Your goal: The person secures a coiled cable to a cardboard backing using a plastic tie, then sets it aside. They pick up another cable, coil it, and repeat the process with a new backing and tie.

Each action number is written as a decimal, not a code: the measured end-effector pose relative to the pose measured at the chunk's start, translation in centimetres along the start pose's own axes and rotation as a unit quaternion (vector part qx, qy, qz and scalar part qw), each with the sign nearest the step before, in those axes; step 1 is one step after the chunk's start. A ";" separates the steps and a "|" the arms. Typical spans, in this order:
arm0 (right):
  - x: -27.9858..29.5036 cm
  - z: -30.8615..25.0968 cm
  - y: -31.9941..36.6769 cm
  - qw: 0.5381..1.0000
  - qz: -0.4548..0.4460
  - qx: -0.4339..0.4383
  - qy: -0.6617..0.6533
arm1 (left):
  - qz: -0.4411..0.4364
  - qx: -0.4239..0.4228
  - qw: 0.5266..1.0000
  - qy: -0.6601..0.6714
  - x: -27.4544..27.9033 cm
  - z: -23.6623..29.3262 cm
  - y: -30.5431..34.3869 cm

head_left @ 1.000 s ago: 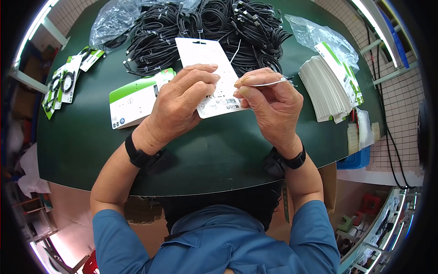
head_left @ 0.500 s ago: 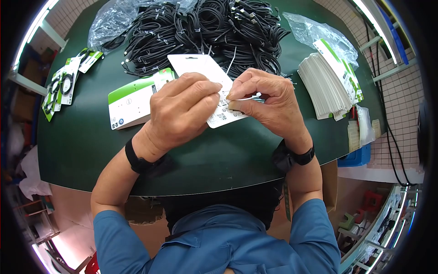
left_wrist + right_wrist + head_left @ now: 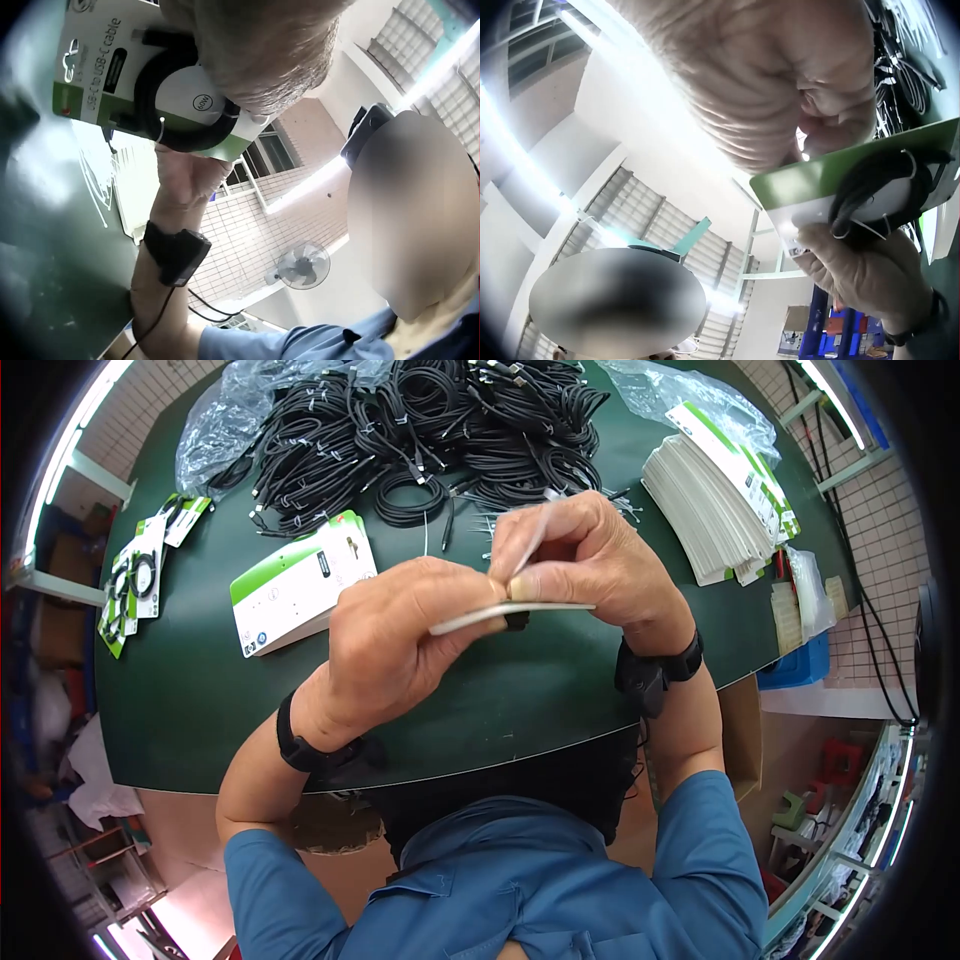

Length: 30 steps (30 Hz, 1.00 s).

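Observation:
A printed card (image 3: 97,67) carries a coiled black cable (image 3: 146,97) on its front in the left wrist view, with white ties round the coil. Seen almost edge-on in the head view, the card (image 3: 550,606) lies between both hands. The left hand (image 3: 400,630) grips its left part, thumb below and fingers above. At its back, the right hand (image 3: 590,555) pinches a white tie (image 3: 540,535) between thumb and forefinger. The right wrist view shows the card's green band (image 3: 795,176) and the cable (image 3: 900,187), with the left hand (image 3: 862,277) beneath.
Black coiled cables (image 3: 330,450) are heaped at the back of the green table (image 3: 480,710). Printed cards (image 3: 300,585) lie at the left, a thick card stack (image 3: 700,510) at the right. Finished-looking cards with cables (image 3: 145,570) lie far left; clear plastic bags (image 3: 225,435) are behind.
The card has tipped from face-up to nearly edge-on, its cable side turned away from the head view. The tie in the right hand now points upward. The head view has shifted slightly.

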State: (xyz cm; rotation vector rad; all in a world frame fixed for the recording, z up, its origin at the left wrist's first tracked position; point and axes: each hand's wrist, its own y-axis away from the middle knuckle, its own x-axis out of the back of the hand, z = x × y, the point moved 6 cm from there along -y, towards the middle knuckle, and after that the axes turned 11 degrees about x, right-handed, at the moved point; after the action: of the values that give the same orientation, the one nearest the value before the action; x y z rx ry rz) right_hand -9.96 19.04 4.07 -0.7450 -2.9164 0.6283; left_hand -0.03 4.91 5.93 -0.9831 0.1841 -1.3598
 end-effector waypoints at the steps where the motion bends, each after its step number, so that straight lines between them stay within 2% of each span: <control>1: 0.3 0.1 -0.1 0.998 0.060 -0.006 -0.014 | -0.008 0.054 0.998 0.015 0.3 -0.3 -0.1; 2: 0.5 0.3 -0.1 0.992 0.120 -0.012 -0.029 | -0.016 0.108 0.994 0.029 0.4 -0.8 -0.1; 3: 0.9 0.5 0.0 0.983 0.178 -0.019 -0.043 | -0.017 0.110 0.993 0.028 0.6 -0.9 0.0; 4: 1.0 0.7 0.1 0.983 0.177 -0.019 -0.044 | 0.003 0.166 0.985 0.043 0.9 -1.8 0.0; 6: 2.7 0.6 0.5 0.968 0.239 0.045 -0.057 | 0.045 0.276 0.957 0.073 1.5 -3.5 0.2; 7: 3.3 0.4 0.6 0.958 0.267 0.076 -0.063 | 0.049 0.276 0.957 0.072 1.5 -3.8 0.0; 8: 3.2 0.5 0.5 0.960 0.263 0.075 -0.064 | 0.063 0.285 0.946 0.143 1.4 -4.4 -0.1; 9: 2.9 -0.4 0.4 0.958 0.254 0.121 0.063 | 0.078 0.291 0.929 0.214 1.3 -5.0 -0.2; 10: 2.3 -1.3 0.4 0.938 0.239 0.167 0.187 | 0.092 0.296 0.908 0.283 1.2 -5.5 -0.2; 11: 1.5 -2.0 0.3 0.902 0.220 0.210 0.308 | 0.097 0.296 0.908 0.282 1.2 -5.8 -0.2; 12: 1.1 -1.9 0.1 0.903 0.216 0.210 0.307 | 0.097 0.309 0.896 0.304 1.1 -6.3 -0.1; 13: -0.1 -2.4 -0.1 0.870 0.167 0.257 0.386 | 0.097 0.322 0.883 0.326 0.9 -6.7 0.1; 15: -2.7 -2.8 -0.3 0.773 0.065 0.345 0.528 | 0.101 0.333 0.869 0.351 0.7 -7.2 0.3; 22: -3.7 -1.1 0.2 0.728 0.055 0.348 0.587 | 0.050 0.393 0.860 0.322 -0.2 -8.5 1.4; 30: -3.6 -1.5 0.1 0.720 0.080 0.344 0.598 | 0.042 0.366 0.863 0.345 -0.6 -7.4 0.9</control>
State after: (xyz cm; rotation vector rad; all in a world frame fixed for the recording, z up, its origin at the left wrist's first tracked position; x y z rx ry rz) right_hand -6.51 18.01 5.49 -0.8178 -1.2966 0.7505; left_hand -4.23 1.77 0.60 0.1723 0.2147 -1.4792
